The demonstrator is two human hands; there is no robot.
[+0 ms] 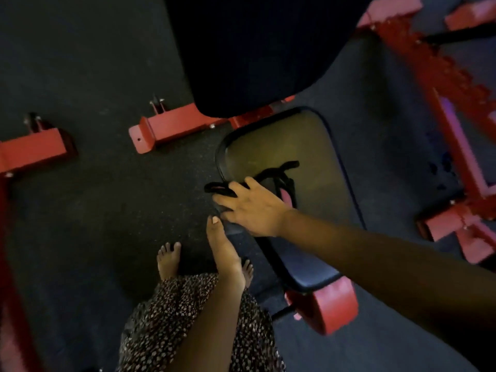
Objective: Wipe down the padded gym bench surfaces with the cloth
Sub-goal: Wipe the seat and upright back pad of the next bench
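The bench's seat pad (308, 162) lies in the middle, dark with a yellowish sheen. Its black backrest pad (255, 55) rises at the top. A thin black twisted cloth (271, 171) lies across the seat's left part, one loop hanging over the edge. My right hand (252, 208) comes in from the right and presses on the cloth at the seat's left edge with spread fingers. My left hand (221, 242) reaches up from below, fingers straight, its tip just beside the seat's lower left edge and holding nothing that I can see.
Red steel frame feet (166, 130) stand on the dark rubber floor left of the bench, with another (29, 149) at far left. A red roller (330, 307) sits at the seat's near end. More red frame (451, 103) runs along the right. My bare feet (167, 257) stand below.
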